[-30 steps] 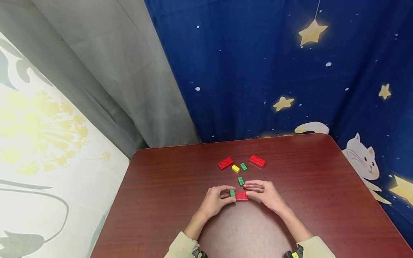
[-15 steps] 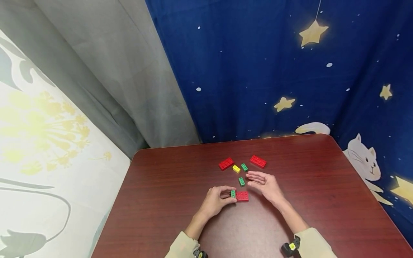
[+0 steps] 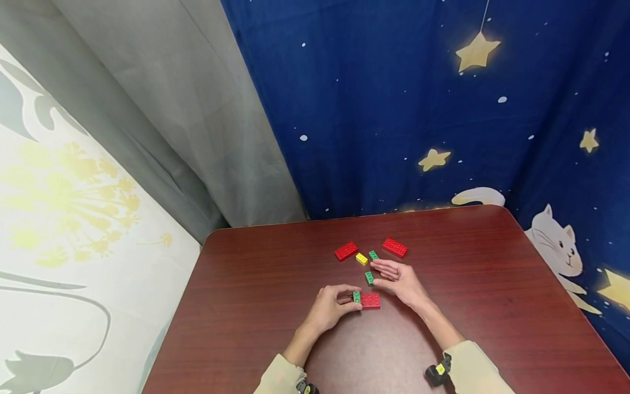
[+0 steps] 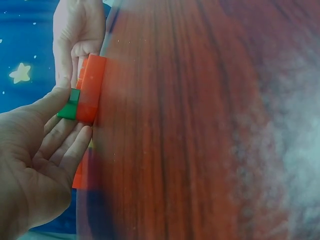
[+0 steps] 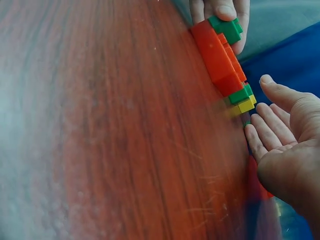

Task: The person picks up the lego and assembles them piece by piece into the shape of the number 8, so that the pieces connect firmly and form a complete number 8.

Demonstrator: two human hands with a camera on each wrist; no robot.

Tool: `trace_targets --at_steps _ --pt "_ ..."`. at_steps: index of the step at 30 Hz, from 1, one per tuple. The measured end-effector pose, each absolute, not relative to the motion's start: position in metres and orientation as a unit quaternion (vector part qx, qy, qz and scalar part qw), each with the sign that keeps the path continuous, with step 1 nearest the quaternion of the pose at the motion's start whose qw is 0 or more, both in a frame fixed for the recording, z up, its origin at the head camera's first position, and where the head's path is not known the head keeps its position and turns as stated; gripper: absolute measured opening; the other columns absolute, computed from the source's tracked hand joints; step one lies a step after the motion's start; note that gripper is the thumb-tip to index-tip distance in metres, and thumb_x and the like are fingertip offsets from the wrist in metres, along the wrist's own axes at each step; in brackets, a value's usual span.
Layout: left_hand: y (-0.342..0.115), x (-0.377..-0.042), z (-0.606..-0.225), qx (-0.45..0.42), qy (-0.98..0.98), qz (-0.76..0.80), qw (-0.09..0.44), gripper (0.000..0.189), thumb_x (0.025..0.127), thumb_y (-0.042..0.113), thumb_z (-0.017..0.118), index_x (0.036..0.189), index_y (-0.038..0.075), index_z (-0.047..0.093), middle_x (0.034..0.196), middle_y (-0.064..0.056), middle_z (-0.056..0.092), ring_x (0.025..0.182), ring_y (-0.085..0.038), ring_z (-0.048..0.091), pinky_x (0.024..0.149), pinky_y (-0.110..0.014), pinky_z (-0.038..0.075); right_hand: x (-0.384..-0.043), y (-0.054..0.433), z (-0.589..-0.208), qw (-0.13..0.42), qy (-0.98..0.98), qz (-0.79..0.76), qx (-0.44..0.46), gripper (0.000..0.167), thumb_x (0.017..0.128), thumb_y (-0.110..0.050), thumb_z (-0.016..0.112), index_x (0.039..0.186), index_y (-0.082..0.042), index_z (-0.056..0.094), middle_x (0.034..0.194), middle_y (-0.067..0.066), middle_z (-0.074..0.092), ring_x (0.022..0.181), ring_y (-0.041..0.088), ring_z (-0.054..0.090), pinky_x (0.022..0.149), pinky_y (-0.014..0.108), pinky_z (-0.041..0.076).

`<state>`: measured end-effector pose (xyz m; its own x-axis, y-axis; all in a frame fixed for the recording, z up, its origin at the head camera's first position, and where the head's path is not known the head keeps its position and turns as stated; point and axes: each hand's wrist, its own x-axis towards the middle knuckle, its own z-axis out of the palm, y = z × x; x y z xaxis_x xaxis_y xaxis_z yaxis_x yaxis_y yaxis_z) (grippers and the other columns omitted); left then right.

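My left hand [image 3: 327,310] pinches a small green two-stud brick [image 3: 356,296] between thumb and fingers. That brick sits on the left end of a red eight-stud brick [image 3: 371,301] lying on the table, and the left wrist view shows the thumb against the green brick [image 4: 70,106]. Beyond the red brick lies a second green brick [image 3: 369,278], with my right thumb close to its right side. My right hand [image 3: 402,283] has its fingers extended and holds nothing. Its fingertips partly cover a third green brick [image 3: 373,255] farther back.
A yellow two-stud brick [image 3: 361,259] lies left of the farthest green brick. Two more red bricks rest behind, one at left [image 3: 346,251] and one at right [image 3: 395,247]. The brown table [image 3: 236,306] ends at the back before a blue star-print curtain [image 3: 374,137].
My right hand has left the red brick's right end, moving away from me, then a little left toward the loose green bricks. The left hand keeps its place on the green brick.
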<state>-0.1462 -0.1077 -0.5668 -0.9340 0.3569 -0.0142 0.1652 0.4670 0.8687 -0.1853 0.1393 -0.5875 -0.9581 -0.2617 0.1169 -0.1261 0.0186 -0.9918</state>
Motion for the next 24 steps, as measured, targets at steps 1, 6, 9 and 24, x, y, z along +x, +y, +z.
trace_targets --at_steps 1,6,9,24 --pt "-0.1077 -0.1462 -0.5669 0.153 0.851 0.494 0.098 0.038 0.086 0.021 0.090 0.123 0.016 0.080 0.122 -0.003 0.077 0.104 -0.010 0.075 0.083 -0.024 0.061 -0.1855 0.1389 -0.5875 0.049 0.714 -0.685 -0.138 0.056 0.092 0.009 0.078 0.144 0.012 0.058 0.141 0.028 0.063 0.135 0.045 0.058 0.111 0.045 0.047" --pt "-0.1079 -0.1465 -0.5669 0.155 0.852 0.491 0.097 0.038 0.086 0.022 0.090 0.123 0.017 0.081 0.122 -0.003 0.077 0.105 -0.011 0.075 0.083 -0.024 0.061 -0.1861 0.1374 -0.5872 0.041 0.737 -0.657 -0.151 0.054 0.091 0.005 0.080 0.142 0.009 0.061 0.141 0.024 0.065 0.133 0.043 0.059 0.111 0.049 0.047" --pt "-0.1079 -0.1465 -0.5667 0.158 0.852 0.490 0.095 0.039 0.087 0.022 0.089 0.124 0.015 0.080 0.123 -0.004 0.076 0.105 -0.012 0.075 0.084 -0.024 0.061 -0.1862 0.1364 -0.5872 0.039 0.752 -0.640 -0.155 0.054 0.091 0.002 0.082 0.142 0.006 0.063 0.140 0.021 0.066 0.133 0.041 0.060 0.110 0.051 0.047" --pt "-0.1078 -0.1458 -0.5656 0.161 0.848 0.495 0.098 0.039 0.087 0.021 0.089 0.125 0.012 0.080 0.125 -0.005 0.075 0.107 -0.014 0.075 0.085 -0.024 0.061 -0.1844 0.1339 -0.5893 0.017 0.806 -0.573 -0.145 0.052 0.088 -0.007 0.088 0.137 -0.003 0.071 0.132 0.010 0.073 0.124 0.031 0.069 0.104 0.052 0.053"
